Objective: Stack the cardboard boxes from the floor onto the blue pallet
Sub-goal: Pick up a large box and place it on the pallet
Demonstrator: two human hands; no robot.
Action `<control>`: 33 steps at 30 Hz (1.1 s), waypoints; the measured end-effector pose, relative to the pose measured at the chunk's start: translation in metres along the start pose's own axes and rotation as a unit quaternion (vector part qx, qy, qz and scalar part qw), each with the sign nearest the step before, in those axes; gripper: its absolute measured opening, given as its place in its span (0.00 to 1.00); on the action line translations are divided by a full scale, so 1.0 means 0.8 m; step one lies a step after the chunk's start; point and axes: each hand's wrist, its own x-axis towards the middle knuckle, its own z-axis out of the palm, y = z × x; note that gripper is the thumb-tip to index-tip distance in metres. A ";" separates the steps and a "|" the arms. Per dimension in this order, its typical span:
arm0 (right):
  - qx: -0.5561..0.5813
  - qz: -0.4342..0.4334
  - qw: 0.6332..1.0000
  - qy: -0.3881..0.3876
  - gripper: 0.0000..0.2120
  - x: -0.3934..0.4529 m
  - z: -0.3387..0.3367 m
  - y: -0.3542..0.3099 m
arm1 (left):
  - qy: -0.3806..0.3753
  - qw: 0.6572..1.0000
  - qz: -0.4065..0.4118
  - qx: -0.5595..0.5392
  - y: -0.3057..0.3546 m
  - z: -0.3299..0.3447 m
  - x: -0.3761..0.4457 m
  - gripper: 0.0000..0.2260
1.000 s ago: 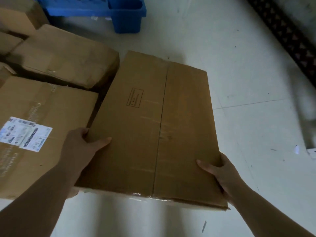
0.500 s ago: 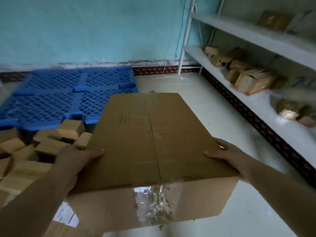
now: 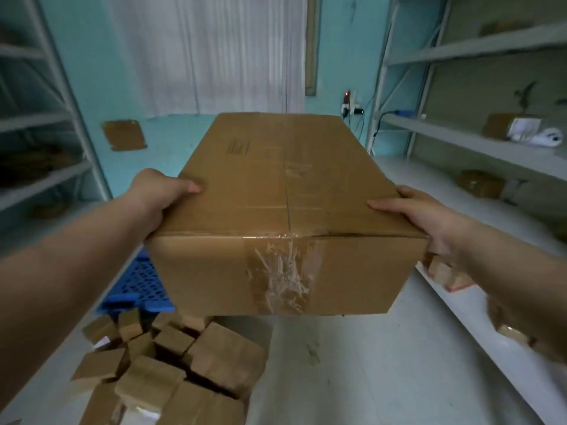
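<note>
A large taped cardboard box (image 3: 285, 216) is held up in the air in front of me, level, its taped end facing me. My left hand (image 3: 159, 191) grips its near left edge, thumb on top. My right hand (image 3: 417, 210) grips the near right edge, thumb on top. Below and behind the box, only a corner of the blue pallet (image 3: 141, 286) shows; the box hides most of it. Several smaller cardboard boxes (image 3: 171, 363) lie in a heap on the floor under the held box.
Grey metal shelving (image 3: 478, 142) runs along the right wall with a few boxes on it. Another shelf rack (image 3: 46, 124) stands at the left. A white curtain (image 3: 211, 53) and a turquoise wall close the far end. Pale floor (image 3: 368, 363) lies to the right of the heap.
The large box has been lifted from the floor to chest height, and my view has swung up from the floor to the room's far end. Both hands keep their grip.
</note>
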 end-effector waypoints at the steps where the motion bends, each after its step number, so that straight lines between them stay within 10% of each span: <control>1: 0.002 -0.010 1.000 -0.005 0.35 0.003 0.003 -0.022 | 0.004 1.000 0.006 -0.006 0.017 -0.009 0.002 0.26; 21: -0.049 -0.040 0.998 -0.023 0.31 0.241 0.020 -0.163 | 0.006 0.999 0.019 -0.042 0.140 0.021 0.229 0.17; 33: -0.032 -0.050 0.996 -0.071 0.20 0.516 -0.025 -0.193 | 0.094 0.996 0.003 -0.003 0.177 0.150 0.411 0.31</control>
